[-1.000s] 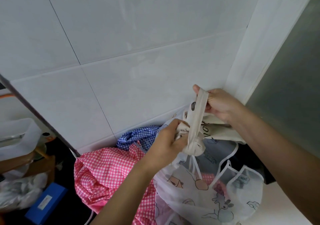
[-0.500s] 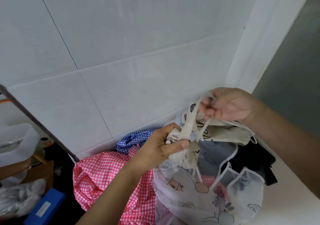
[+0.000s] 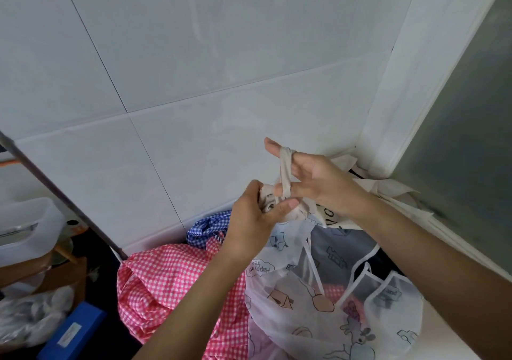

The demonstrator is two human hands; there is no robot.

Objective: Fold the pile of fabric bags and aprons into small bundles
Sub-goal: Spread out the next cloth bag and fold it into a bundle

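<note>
The left hand (image 3: 253, 219) is gripping the rolled-up body of a beige tote bag (image 3: 297, 213), its fingers curling round the bundle and its thumb pressing across the front. The right hand (image 3: 322, 185) is working just beside it, with its fingers spread apart and fairly straight. The bag's strap (image 3: 285, 170) is stretching as a loop over those fingers, from the raised forefinger down to the lowest digit (probably the thumb, though I cannot tell for sure). The bundle is hanging in the air between both hands, above the pile and near the corner of the white tiled wall (image 3: 194, 55).

Below the hands, the rest of the pile is lying heaped on a white counter (image 3: 446, 334). A pink gingham apron (image 3: 171, 285) is spilling over on the left, with a blue gingham cloth (image 3: 209, 226) peeking out behind it against the wall. A translucent apron with cartoon prints (image 3: 299, 307) is lying on top at the front. More beige fabric (image 3: 393, 190) is sitting crumpled behind the right wrist, in the corner beside a frosted glass panel (image 3: 465, 138).

Down on the left, a blue box (image 3: 73, 333) is lying on the floor, and a clear plastic container (image 3: 25, 221) is standing on a wooden stand (image 3: 59, 272).
</note>
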